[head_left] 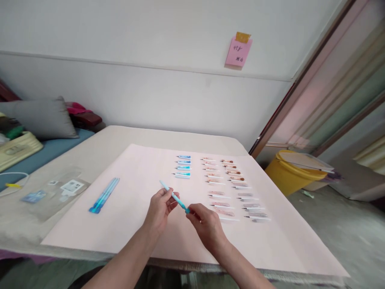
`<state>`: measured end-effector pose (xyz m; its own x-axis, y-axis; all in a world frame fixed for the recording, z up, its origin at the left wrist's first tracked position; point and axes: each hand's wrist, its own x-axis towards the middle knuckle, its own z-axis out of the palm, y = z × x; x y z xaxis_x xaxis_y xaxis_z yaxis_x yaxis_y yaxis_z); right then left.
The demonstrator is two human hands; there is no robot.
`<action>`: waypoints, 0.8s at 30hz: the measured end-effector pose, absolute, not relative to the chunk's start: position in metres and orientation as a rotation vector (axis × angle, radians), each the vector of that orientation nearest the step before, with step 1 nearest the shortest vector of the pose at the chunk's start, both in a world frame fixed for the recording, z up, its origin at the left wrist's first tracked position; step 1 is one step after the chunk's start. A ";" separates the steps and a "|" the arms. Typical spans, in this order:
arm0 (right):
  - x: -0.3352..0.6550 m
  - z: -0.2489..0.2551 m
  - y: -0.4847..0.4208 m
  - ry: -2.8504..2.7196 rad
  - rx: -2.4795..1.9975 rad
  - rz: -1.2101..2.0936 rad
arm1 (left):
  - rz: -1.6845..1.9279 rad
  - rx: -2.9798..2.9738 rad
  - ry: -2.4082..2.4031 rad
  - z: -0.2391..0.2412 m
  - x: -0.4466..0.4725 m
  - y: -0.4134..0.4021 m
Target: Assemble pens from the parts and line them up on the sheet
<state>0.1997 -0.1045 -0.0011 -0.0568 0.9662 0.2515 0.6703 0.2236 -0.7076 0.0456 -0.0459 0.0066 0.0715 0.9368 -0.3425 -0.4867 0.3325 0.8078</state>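
A light-blue pen [177, 198] slants between my two hands above the pale pink sheet [135, 224]. My left hand [159, 208] pinches the middle of its barrel. At the lower, darker blue end, the fingertips of my right hand [207, 224] are closed on it. To the left lie a few similar blue pens [104, 195], side by side on the sheet. Beyond my hands is a short column of blue pens [183, 168] with dark tips. Pinkish pens [214, 175] and brown-topped pens [235, 172] form columns to the right, with greyish pens [255, 214] nearer me.
A clear plastic bag [57, 196] with labels rests left of the sheet. Behind it are a grey cushion [39, 116] and a cream basket [19, 150]. A yellow bin [284, 172] stands right of the table. One pink note [238, 51] is taped to the wall.
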 end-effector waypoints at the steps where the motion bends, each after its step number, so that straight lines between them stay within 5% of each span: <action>1: 0.200 -0.002 -0.104 -1.800 -1.514 0.534 | 1.155 0.571 0.985 0.007 0.046 -0.046; 24: 0.201 -0.005 -0.104 -1.849 -1.553 0.529 | 1.087 0.676 0.907 0.002 0.042 -0.047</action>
